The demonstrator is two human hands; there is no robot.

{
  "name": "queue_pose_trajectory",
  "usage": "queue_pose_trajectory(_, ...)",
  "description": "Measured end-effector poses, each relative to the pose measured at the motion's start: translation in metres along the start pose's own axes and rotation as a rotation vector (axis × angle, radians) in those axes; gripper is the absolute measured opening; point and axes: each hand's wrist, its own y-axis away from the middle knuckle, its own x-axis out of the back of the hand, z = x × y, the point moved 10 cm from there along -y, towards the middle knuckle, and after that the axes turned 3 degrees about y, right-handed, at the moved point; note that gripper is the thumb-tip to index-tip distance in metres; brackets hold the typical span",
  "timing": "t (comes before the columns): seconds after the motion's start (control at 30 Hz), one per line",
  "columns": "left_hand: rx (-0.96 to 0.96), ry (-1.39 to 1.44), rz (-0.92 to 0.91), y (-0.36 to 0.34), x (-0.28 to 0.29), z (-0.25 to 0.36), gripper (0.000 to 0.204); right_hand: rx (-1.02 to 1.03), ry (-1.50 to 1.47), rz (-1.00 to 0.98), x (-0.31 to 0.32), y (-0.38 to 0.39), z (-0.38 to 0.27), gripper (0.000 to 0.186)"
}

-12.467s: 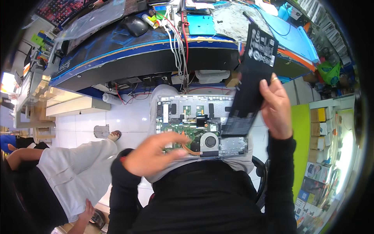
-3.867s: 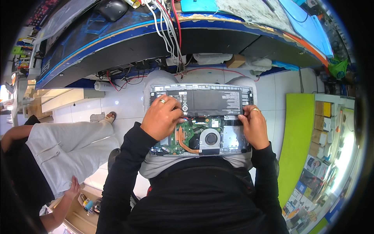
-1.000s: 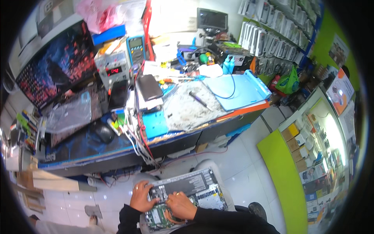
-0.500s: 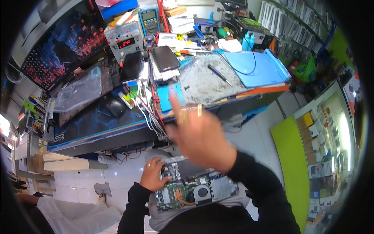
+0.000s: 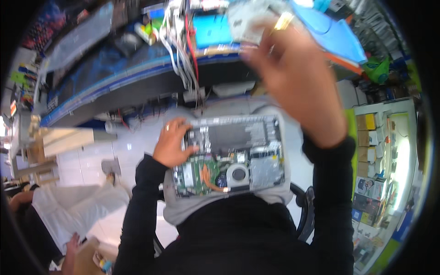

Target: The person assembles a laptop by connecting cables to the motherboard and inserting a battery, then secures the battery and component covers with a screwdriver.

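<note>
An opened laptop base lies across my lap with its insides facing up. Its black battery runs along the far side; a green circuit board, a copper heat pipe and a round fan sit on the near side. My left hand grips the laptop's left edge, thumb on top and fingers at the far left corner. Raised above the laptop's right side, near the bench edge, is my right hand. Its fingers are blurred, and a shiny gold-coloured spot shows at them; I cannot make out what it is.
Ahead stands a workbench with a blue mat, white and red cables hanging over its edge, and a light-blue tray. A glass display case is at right. Another person's pale-clothed legs are at lower left.
My right hand has moved right and away from over the laptop, toward the bench. The view has tipped down, so more of the laptop shows. My left hand stays on its left edge.
</note>
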Motion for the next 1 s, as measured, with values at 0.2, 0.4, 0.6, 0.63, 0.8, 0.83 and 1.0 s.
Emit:
queue_pose_trajectory(0.2,-0.003,-0.021,0.013,0.003,0.004,0.007,0.068,-0.056,-0.327,-0.469,-0.159,0.194,-0.031,0.009)
queue_pose_trajectory(0.4,-0.040,0.009,0.041,0.000,0.004,0.007,0.066,0.072,-0.199,-0.406,-0.177,0.210,-0.062,0.014)
queue_pose_trajectory(0.6,-0.037,0.017,0.050,0.001,0.008,0.010,0.066,0.064,-0.195,-0.423,-0.180,0.211,-0.065,0.018)
queue_pose_trajectory(0.63,-0.036,0.023,0.042,0.000,0.008,0.010,0.066,0.051,-0.200,-0.433,-0.180,0.211,-0.064,0.019)
queue_pose_trajectory(0.8,-0.056,0.016,0.072,0.002,0.009,0.011,0.066,-0.020,-0.214,-0.489,-0.181,0.214,-0.061,0.016)
queue_pose_trajectory(0.83,-0.054,0.028,0.069,0.003,0.008,0.010,0.066,-0.023,-0.216,-0.466,-0.181,0.214,-0.061,0.016)
queue_pose_trajectory(1.0,0.030,0.187,0.095,-0.001,0.007,-0.014,0.045,-0.038,-0.240,-0.475,-0.184,0.211,-0.059,0.016)
